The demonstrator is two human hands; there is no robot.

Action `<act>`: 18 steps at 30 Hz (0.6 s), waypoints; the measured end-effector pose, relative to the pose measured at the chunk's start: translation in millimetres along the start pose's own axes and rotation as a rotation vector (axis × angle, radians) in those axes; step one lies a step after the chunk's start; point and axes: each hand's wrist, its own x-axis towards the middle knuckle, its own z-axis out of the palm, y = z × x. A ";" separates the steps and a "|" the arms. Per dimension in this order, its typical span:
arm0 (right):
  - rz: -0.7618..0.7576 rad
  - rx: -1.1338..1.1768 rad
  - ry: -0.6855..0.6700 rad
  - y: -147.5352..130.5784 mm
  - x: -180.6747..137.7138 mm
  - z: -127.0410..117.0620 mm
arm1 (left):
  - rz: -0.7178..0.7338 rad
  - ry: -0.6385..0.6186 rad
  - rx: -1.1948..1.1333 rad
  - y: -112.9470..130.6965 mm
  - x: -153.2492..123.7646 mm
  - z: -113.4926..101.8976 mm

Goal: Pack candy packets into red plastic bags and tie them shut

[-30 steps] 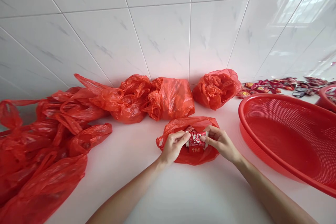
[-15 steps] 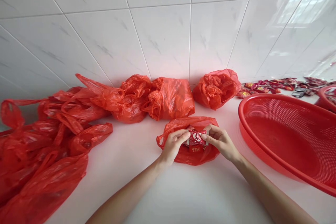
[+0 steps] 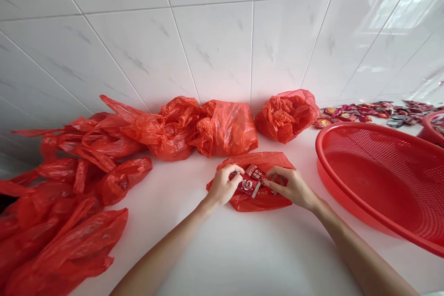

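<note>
The left hand (image 3: 222, 188) and the right hand (image 3: 292, 187) meet over a flat red plastic bag (image 3: 258, 201) lying on the white desk (image 3: 243, 249) near its far edge; both grips pinch small red printed foil packets (image 3: 250, 182), left fingers closed on one end, right fingers on the other; behind, along the far edge against the white tiled wall (image 3: 215, 41), sit bulging red plastic bags (image 3: 222, 127); crumpled red bags (image 3: 62, 203) crowd the left edge; a round red mesh basket (image 3: 378, 180) stands at the right edge.
</note>
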 end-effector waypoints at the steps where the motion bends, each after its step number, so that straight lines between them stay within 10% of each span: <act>1: -0.031 -0.059 0.022 -0.3 0.1 -0.5 | 0.025 0.007 0.069 -1.3 0.4 -1.1; 7: -0.143 -0.259 0.078 0.9 -1.2 -7.1 | 0.230 0.005 0.470 -1.8 -1.9 -11.0; 18: -0.547 -0.628 0.278 0.6 -5.2 -19.9 | 0.085 -0.331 0.689 29.8 -23.4 -19.8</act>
